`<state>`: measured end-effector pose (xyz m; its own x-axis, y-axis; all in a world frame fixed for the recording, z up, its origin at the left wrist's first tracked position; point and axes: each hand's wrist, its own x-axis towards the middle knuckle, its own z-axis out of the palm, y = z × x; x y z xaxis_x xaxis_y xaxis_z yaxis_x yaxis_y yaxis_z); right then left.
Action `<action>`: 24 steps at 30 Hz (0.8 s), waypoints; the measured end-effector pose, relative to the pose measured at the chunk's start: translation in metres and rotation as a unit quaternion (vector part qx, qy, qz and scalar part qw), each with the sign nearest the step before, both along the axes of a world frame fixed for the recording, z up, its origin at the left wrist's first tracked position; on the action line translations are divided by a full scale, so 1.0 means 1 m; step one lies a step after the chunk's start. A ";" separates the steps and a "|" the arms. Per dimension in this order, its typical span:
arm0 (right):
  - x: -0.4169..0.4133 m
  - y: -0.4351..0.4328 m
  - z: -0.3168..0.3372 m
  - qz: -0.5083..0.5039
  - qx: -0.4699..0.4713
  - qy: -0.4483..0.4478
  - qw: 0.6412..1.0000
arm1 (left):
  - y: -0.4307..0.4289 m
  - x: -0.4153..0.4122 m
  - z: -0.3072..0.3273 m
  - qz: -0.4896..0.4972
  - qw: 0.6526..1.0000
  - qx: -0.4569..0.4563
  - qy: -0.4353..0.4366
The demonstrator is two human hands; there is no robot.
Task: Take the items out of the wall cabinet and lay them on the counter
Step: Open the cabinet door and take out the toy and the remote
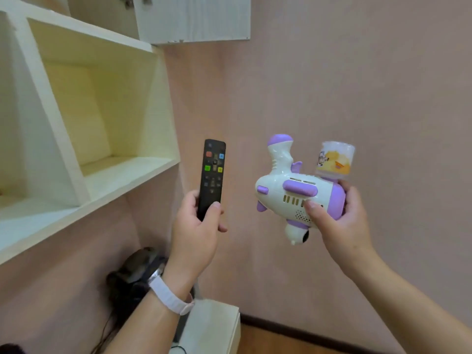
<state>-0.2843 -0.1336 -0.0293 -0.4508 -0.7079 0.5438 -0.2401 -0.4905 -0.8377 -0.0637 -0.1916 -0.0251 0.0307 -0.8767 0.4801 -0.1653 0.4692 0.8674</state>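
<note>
**Below the open wall cabinet (102,111): both hands loaded**

Out of the cabinet already, the remote (213,175) stands near upright, its lower end clamped in the left hand (196,226). The toy plane (293,195) sits well apart to the right, roughly level, with the right hand (342,221) wrapped round its purple end. The white corner further down is probably the desk (212,325), hard to tell. If so, the left hand's closer.

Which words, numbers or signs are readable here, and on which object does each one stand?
No text is readable.
Remote: marks on the coloured buttons, too blurred to read.
Bottle: cartoon label, any print too small to read.
Toy: no lettering visible.
</note>
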 end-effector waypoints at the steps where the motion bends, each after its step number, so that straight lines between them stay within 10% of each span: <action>1: -0.008 0.012 -0.008 -0.013 0.011 -0.004 1.000 | 0.005 -0.008 -0.006 -0.018 1.000 0.012 0.002; 24: -0.233 0.503 -0.080 -0.282 0.127 -0.088 0.947 | 0.381 -0.325 -0.092 -0.388 0.905 0.170 -0.037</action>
